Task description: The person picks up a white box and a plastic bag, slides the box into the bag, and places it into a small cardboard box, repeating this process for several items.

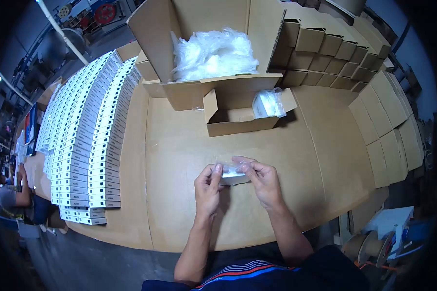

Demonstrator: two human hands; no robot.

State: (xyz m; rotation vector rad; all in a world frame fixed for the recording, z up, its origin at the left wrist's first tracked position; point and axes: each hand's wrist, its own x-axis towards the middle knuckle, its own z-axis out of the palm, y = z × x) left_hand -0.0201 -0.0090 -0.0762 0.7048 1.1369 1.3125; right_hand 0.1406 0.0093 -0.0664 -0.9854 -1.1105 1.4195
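Observation:
Between my two hands is a small white box [234,178] in clear plastic wrap, held just above the cardboard-covered table. My left hand [210,186] grips its left end, with the thumb on top. My right hand [261,180] pinches the clear plastic at its right end. Beyond my hands stands an open small carton [239,128], with a plastic-wrapped white item [269,104] at its right end. Behind that, a large open carton [184,97] holds a heap of clear plastic bags [216,54].
Stacks of white boxes [73,145] line the table's left side. Folded brown cartons are piled at the back right [325,53] and right edge [383,128]. Another person [22,194] sits at the far left. Spools [369,246] stand below the table at right.

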